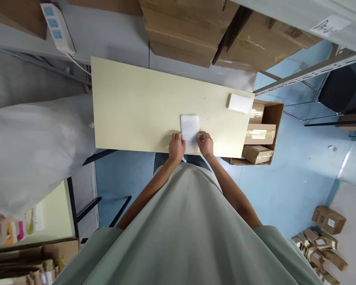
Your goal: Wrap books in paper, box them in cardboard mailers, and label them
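Right near the close edge of the pale worktop, my left hand and right hand grip a flat white packet by its two sides, fingers curled in. To its right, well apart, a white block lies near the worktop's end, just beside an open carton with taped boxes inside. Large cardboard boxes crowd the far side, a power strip sits beyond the far left corner, and a bulky white sack blocks the left end.
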A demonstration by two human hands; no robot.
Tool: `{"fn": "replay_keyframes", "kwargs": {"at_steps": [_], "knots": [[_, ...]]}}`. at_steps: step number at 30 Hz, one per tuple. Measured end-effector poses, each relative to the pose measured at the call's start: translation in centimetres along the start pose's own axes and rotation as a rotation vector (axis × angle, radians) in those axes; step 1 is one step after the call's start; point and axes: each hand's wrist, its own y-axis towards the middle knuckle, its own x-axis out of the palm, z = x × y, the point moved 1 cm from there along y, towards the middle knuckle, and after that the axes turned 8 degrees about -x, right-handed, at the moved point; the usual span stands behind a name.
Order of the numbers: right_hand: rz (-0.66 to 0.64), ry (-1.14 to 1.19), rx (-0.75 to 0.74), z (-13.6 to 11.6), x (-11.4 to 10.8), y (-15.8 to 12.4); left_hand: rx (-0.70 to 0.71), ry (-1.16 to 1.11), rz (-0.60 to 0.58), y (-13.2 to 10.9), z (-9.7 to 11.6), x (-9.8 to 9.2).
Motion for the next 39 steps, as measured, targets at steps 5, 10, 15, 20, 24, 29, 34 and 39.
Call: {"fn": "replay_keyframes", "kwargs": {"at_steps": [5,10,15,20,24,29,34,39], "knots": [[0.035,-0.025,0.081,-2.1,1.0,0.0,0.058,-0.012,-0.05,1.0,-0.5,-1.3],[0.064,-0.004,0.098,-7.2,4.8,1.9,0.077,0.002,-0.02,4.0,-3.4,-6.2],[-0.002,0.001,0.066,-16.6,12.3,7.2,0.028,0.01,0.058,9.6,-9.4,-15.1],[-0.047,-0.046,0.025,-25.9,19.2,13.5,-0.04,0.034,0.128,16.1,-14.5,-23.4],[-0.038,-0.044,0.044,-29.4,21.4,15.8,-0.045,0.024,0.125,19.1,-15.9,-26.6],[-0.038,-0.05,0.08,-30.4,20.3,15.1,-0.015,-0.009,0.109,18.0,-16.4,-27.6],[0.004,-0.006,0.037,-31.4,18.2,11.7,-0.002,-0.047,0.117,13.4,-17.9,-28.7],[0.038,0.064,-0.104,-32.9,16.4,5.8,0.037,-0.18,0.18,6.3,-19.9,-30.0]]}}
